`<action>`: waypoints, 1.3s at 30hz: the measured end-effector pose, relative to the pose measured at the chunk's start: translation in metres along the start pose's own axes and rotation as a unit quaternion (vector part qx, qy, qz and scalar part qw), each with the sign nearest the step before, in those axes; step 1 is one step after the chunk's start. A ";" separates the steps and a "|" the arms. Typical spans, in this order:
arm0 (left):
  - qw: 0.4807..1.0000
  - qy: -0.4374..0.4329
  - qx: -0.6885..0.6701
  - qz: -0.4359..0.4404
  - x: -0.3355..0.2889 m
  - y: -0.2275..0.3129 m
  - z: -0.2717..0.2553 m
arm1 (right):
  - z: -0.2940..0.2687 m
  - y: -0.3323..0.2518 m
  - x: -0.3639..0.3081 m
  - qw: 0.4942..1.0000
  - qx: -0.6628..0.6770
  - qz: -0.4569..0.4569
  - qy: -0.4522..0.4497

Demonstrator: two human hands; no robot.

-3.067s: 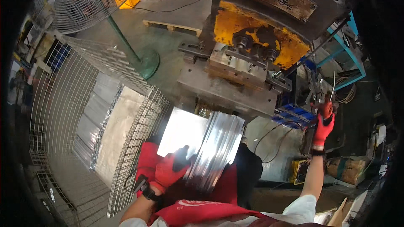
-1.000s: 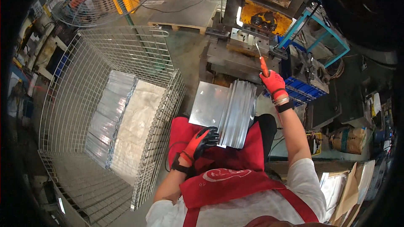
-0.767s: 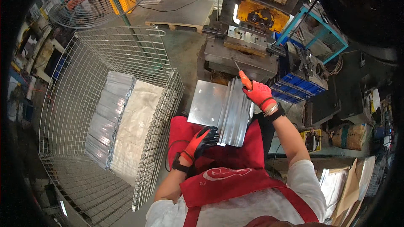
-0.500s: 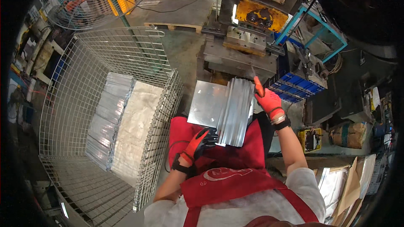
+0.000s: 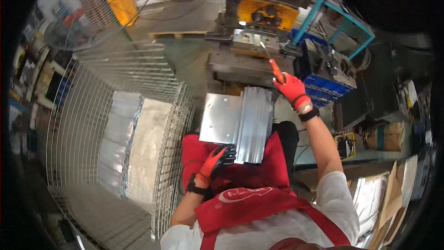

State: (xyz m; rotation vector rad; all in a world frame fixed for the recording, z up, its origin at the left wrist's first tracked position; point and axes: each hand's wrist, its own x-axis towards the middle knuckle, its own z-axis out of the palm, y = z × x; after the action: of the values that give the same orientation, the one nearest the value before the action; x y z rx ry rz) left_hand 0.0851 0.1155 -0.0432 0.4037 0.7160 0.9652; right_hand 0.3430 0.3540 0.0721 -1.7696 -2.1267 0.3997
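A stack of ribbed silvery metal strips lies over my lap, with a flat metal plate to its left. My left hand, in a red and black glove, rests at their near edge, fingers stretched out by the strips' lower left corner. Held in my right hand, in a red glove, is a slim tool with an orange-red handle and a thin metal end; its exact kind is unclear. The tool points toward the metal die block of a press with a yellow part.
On the left, a wire mesh cage holds grey ribbed strips and a pale wrapped stack. A fan stands behind it. Blue crates and a teal metal frame are beside the press at right.
My right hand has moved forward with the tool, bringing its end closer to the die block. The left hand stays by the strips. The whole view has shifted slightly.
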 end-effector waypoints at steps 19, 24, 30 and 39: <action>0.934 0.319 0.147 -0.063 0.004 0.003 -0.042 | -0.046 0.387 0.174 0.993 0.115 0.022 0.008; 0.915 0.350 0.174 -0.098 0.013 0.004 -0.035 | -0.009 0.427 0.193 0.989 0.088 0.108 0.056; 0.908 0.314 0.270 -0.068 0.016 0.019 -0.033 | 0.022 0.496 0.167 0.970 0.071 0.185 0.141; 0.613 0.161 0.772 0.043 0.052 0.005 0.067 | -0.006 0.247 0.028 0.944 0.249 0.096 0.194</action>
State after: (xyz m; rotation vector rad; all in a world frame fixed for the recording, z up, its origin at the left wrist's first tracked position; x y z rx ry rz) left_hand 0.1490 0.1620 -0.0117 1.8279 1.8137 0.2233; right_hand 0.5600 0.4262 -0.0251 -1.5951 -1.4329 0.5326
